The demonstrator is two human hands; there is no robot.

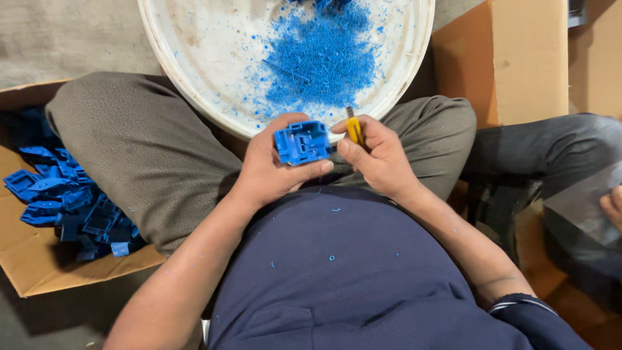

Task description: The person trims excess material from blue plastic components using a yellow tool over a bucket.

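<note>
My left hand (pixel 272 170) grips a small blue moulded plastic part (pixel 302 142), its open ribbed side facing up, just over the near rim of a white bucket (pixel 194 84). My right hand (pixel 378 155) is closed around a yellow-handled knife (pixel 354 128), whose tip points toward the bucket, right beside the part's right edge. Blue plastic shavings (pixel 322 59) lie heaped inside the bucket. Both hands hover above my lap, between my folded knees.
A cardboard box (pixel 39 262) at the left holds several more blue plastic parts (pixel 71 207). Another cardboard box (pixel 518 58) stands at the upper right. Another person's leg (pixel 551 149) and hand (pixel 612 206) with a clear plastic bag (pixel 580 207) are at the right.
</note>
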